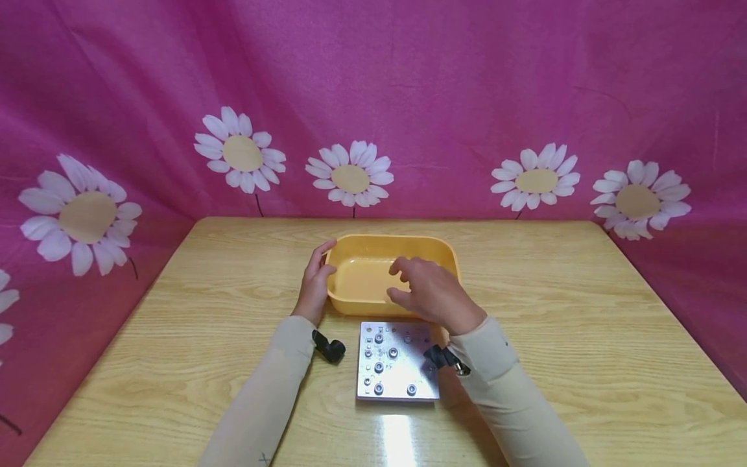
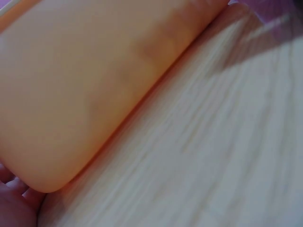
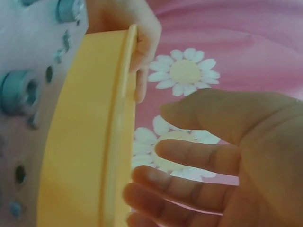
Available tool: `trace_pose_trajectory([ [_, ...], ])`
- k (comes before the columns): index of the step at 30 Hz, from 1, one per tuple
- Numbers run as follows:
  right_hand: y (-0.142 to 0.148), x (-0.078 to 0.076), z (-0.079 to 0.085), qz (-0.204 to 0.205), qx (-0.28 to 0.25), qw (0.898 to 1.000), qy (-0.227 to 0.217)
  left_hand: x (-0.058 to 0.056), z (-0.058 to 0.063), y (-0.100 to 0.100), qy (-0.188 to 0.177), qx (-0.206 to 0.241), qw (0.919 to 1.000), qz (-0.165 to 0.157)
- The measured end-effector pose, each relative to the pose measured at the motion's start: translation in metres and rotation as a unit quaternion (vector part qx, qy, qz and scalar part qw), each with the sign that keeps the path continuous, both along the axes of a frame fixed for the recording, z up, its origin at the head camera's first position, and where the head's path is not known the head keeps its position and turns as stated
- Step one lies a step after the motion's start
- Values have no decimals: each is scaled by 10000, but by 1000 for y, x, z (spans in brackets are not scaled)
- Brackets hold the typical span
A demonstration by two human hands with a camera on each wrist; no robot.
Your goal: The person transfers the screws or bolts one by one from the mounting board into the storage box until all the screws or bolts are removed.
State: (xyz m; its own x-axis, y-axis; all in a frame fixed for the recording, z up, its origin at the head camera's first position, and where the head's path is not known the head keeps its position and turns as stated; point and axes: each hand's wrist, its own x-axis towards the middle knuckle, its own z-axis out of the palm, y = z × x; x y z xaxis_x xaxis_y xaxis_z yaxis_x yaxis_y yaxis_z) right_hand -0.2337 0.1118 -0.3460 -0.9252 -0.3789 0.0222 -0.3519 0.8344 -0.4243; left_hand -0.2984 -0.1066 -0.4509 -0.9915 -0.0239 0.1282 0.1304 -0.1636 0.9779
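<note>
A yellow plastic tub (image 1: 356, 307) stands on the table, and its visible floor holds nothing. My left hand (image 1: 314, 288) grips the tub's left end, thumb over the rim and fingers along the outside. In the left wrist view, the tub wall (image 2: 71, 94) fills much of the picture, with a bit of the hand (image 2: 16, 203) at the lower corner. Over the tub's right half hovers my right hand (image 1: 434, 292), fingers spread and slightly bent. The right wrist view shows nothing in that hand (image 3: 255, 156).
A square metal plate (image 1: 408, 370) with several socket-head bolts (image 1: 393, 353) and small holes lies on the wooden table (image 1: 560, 311), just in front of the tub. Below the right wrist, its right edge is partly covered. A pink cloth (image 1: 443, 97) with daisies hangs behind.
</note>
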Motion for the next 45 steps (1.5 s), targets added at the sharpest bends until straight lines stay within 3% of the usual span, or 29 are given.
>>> trace_pose_trajectory([
  [3, -2, 4, 4, 191, 179, 9996, -62, 0, 1, 0, 58, 34, 10000, -16],
  [10, -6, 11, 7, 569, 558, 9966, -229, 21, 29, 2, 14, 79, 9998, -197],
  [25, -21, 27, 14, 803, 1020, 9905, -456, 21, 29, 2, 73, -66, 9999, -135],
  [36, -31, 39, 11, 1575, 1061, 9818, 17, 20, 27, 0, 55, -2, 9999, -149],
  [45, -27, 46, 7, 1326, 1705, 9762, 221, 21, 28, 1, 55, -96, 9999, -126],
])
